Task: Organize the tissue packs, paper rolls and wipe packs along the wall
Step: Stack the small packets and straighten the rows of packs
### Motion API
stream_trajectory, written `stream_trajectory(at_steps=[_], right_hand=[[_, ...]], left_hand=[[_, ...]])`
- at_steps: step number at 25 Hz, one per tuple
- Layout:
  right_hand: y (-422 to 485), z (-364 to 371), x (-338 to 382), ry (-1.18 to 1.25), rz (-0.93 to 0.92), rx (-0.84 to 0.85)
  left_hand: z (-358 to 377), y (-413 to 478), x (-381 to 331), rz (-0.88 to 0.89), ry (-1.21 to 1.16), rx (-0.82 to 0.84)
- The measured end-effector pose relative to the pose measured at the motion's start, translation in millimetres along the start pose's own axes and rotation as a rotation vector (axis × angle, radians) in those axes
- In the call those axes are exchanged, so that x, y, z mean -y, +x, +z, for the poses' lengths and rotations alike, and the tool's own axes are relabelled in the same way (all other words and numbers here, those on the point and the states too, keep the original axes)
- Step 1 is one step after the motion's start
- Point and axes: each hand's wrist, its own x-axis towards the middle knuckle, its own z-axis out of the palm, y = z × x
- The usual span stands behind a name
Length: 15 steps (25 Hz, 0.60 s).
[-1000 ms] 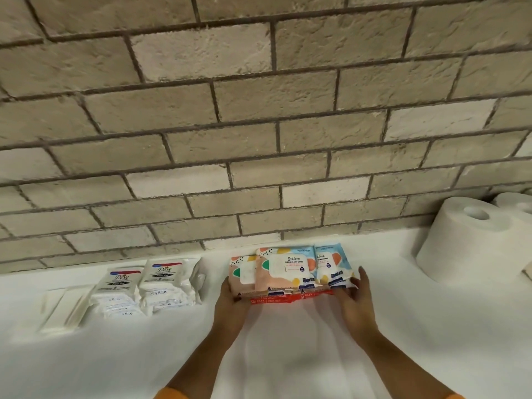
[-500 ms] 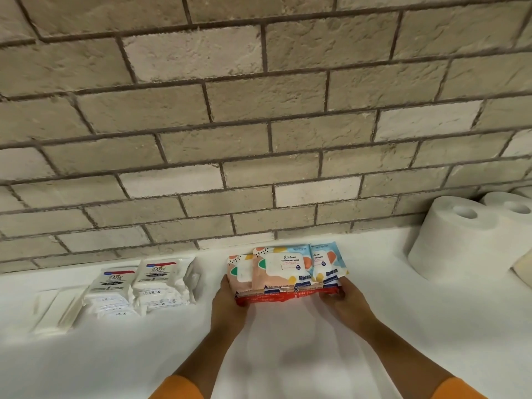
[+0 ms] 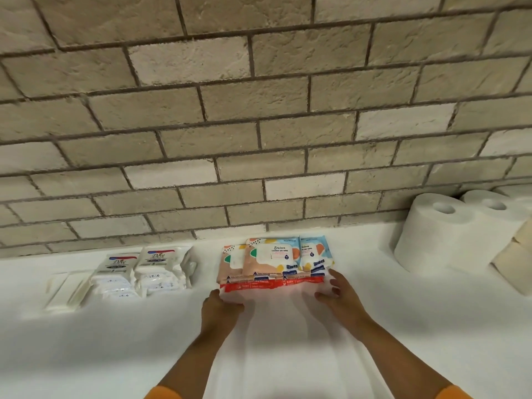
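A stack of colourful wipe packs [image 3: 273, 259] lies on the white counter [image 3: 259, 341] near the brick wall, over a red-edged pack [image 3: 270, 284]. My left hand [image 3: 220, 308] sits just in front of the stack's left corner, fingers loosely curled, holding nothing. My right hand [image 3: 341, 292] hovers at the right front corner with relaxed fingers, apart from the packs. Two white tissue packs [image 3: 144, 269] lie to the left. White paper rolls [image 3: 437, 231] stand at the right by the wall.
Flat white paper pieces [image 3: 64, 289] lie at the far left of the counter. Beige rolls [image 3: 515, 263] sit at the right edge, in front of the white rolls. The brick wall [image 3: 259, 125] runs along the back of the counter.
Both hands have let go of the wipe pack stack and pulled back towards me. The stack stays in place near the wall.
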Motion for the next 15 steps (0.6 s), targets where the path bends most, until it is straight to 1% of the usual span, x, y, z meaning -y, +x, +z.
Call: stream_trajectory(at_steps=[5, 7, 9, 11, 15], right_hand=[[-31.4, -14.5, -2.0, 0.030, 0.057, -0.009], [-48.3, -18.6, -3.9, 0.051, 0.067, -0.009], [-65.9, -19.3, -2.7, 0.077, 0.054, -0.016], [-80.4, -17.9, -3.1, 0.098, 0.057, -0.035], [-116.0, -18.5, -3.4, 0.094, 0.056, -0.049]], left_hand=[[1.5, -44.5, 4.6, -0.015, -0.021, 0.171], [3.8, -60.1, 4.0, 0.037, -0.068, 0.255], [6.5, -72.8, 1.3, 0.121, -0.062, 0.336], [9.8, -82.8, -3.4, 0.186, -0.044, 0.377], [21.8, -100.1, -3.4, 0.231, -0.063, 0.436]])
